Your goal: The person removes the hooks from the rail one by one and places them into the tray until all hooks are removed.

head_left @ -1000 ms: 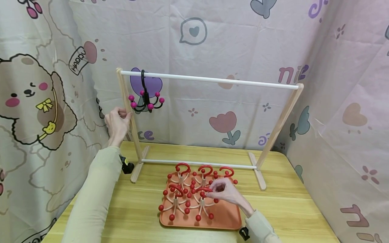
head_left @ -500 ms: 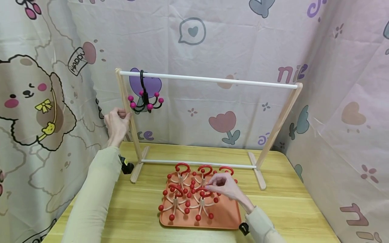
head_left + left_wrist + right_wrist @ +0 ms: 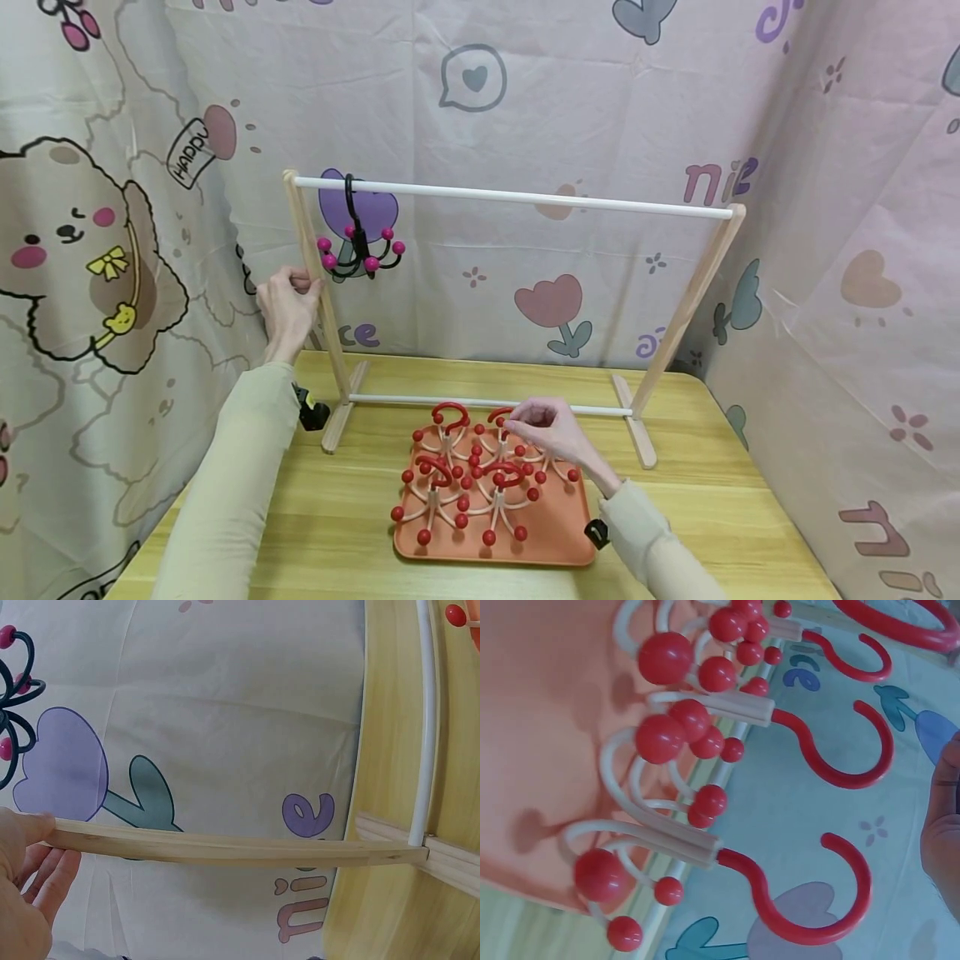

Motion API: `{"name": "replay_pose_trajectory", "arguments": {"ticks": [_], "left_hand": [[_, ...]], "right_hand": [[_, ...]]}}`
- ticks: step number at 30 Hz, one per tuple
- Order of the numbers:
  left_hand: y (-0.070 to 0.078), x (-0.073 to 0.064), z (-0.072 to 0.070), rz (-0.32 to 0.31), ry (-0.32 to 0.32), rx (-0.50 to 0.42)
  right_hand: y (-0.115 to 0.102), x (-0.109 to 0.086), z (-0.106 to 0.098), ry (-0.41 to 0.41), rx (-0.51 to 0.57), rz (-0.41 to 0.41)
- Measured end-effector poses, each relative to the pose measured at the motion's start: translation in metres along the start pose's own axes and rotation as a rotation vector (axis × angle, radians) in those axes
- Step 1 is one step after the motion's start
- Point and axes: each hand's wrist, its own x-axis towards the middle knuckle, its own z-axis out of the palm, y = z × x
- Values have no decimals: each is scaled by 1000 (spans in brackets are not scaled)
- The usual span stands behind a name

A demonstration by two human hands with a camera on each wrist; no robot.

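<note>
My left hand [image 3: 288, 308] pinches the left wooden post [image 3: 322, 312] of a rack between thumb and fingers; the left wrist view shows this hand [image 3: 30, 885] at the post's end. A black claw-hook hanger [image 3: 360, 242] with pink ball tips hangs on the white top bar [image 3: 510, 195]. Several cream claw-hook hangers [image 3: 498, 504] with red hooks and red balls stand on an orange tray [image 3: 555, 533]. My right hand [image 3: 551, 425], fingers bent, is over the tray's back row, hiding a hook there. In the right wrist view, the red hooks [image 3: 855, 780] stand apart from the hand [image 3: 941, 825].
The rack stands on wooden feet [image 3: 637, 433] with a white lower bar [image 3: 480, 405] behind the tray. A wooden table [image 3: 720, 517] lies beneath. Printed curtains [image 3: 480, 125] enclose the back and sides. A black device [image 3: 311, 408] sits on my left wrist.
My right hand has moved up and back, from beside the front-right hanger's hook to over the back row. My left hand stays on the post.
</note>
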Motion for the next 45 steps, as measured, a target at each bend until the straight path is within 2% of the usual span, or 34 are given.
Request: {"name": "replay_pose_trajectory", "arguments": {"ticks": [5, 10, 18, 26, 38, 45], "left_hand": [[0, 0, 0, -3, -4, 8], [0, 0, -1, -6, -9, 10], [0, 1, 0, -2, -1, 10], [-1, 0, 0, 20, 10, -1], [-1, 0, 1, 14, 1, 3], [-2, 0, 1, 25, 8, 1]], "right_hand": [[-6, 11, -4, -6, 6, -6], [-13, 25, -8, 4, -34, -15], [-28, 49, -13, 20, -64, -79], [-49, 72, -14, 54, -60, -42], [-75, 109, -23, 80, -92, -76], [-87, 129, -21, 94, -108, -90]]}}
